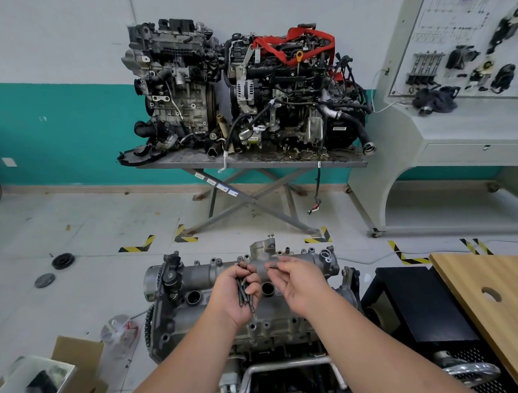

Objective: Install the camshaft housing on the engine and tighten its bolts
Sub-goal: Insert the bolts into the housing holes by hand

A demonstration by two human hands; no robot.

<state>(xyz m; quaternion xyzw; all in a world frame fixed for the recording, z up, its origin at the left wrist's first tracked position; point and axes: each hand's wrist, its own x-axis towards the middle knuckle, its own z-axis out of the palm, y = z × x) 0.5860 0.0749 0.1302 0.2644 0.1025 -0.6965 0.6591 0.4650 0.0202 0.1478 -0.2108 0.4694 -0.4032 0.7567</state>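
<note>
While both hands hover over the camshaft housing (pixel 244 289) seated on the engine (pixel 259 359), left hand (pixel 237 295) above its middle, fingers curled round a bundle of bolts (pixel 244 290), right hand (pixel 297 282) just beside, fingertips pinching one bolt (pixel 273 266).

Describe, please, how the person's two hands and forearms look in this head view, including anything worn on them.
Both the left hand and right hand are bare, without gloves. The forearms are bare too as far as the frame's bottom edge; no sleeve, watch, ring or wristband shows. Dark smudges, probably grease, mark the right hand's fingers and palm.
</note>
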